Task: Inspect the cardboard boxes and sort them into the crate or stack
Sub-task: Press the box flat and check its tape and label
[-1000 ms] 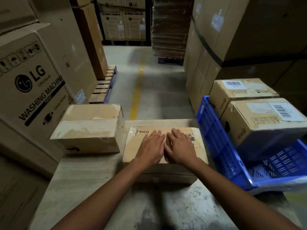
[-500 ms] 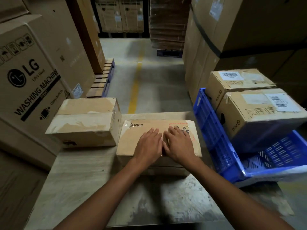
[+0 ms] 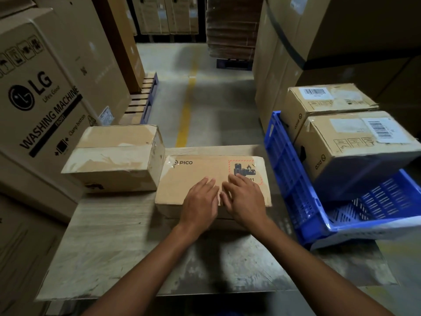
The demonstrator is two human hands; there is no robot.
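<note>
Both hands are now lying closer to the near edge of the box top than half a second ago, leaving more of the red-bordered battery hazard label (image 3: 245, 169) uncovered.

Standing at left, beyond the pale scuffed tabletop (image 3: 114, 247), is the large printed washing-machine carton (image 3: 41, 99). The blue slatted plastic crate (image 3: 287, 179) is sitting tilted at the tabletop's right edge and carrying a brown barcode-labelled cardboard box (image 3: 355, 151). A second barcode-labelled box (image 3: 328, 99) is lying behind it, its footing hidden. The brown cardboard box with worn tape (image 3: 114, 151) is resting at far left.

The flat brown cardboard box marked PICO (image 3: 186, 179) is lying at the centre, just beside the taped box and near the crate. The left hand (image 3: 200, 201) and right hand (image 3: 245, 199) are resting side by side on its top, fingers (image 3: 208, 182) straight and flat, gripping nothing.

Assessment: the board is looking stiff and dry, not slippery. Weight is likely moderate. The battery marking is calling for gentle handling, with no dropping. The flat top is offering no hold, and it appears to be overhanging the body along the near edge, so lifting by that lip is inadvisable. Taking hold at the two short ends, fingers under the lower edges, is looking soundest.
</note>
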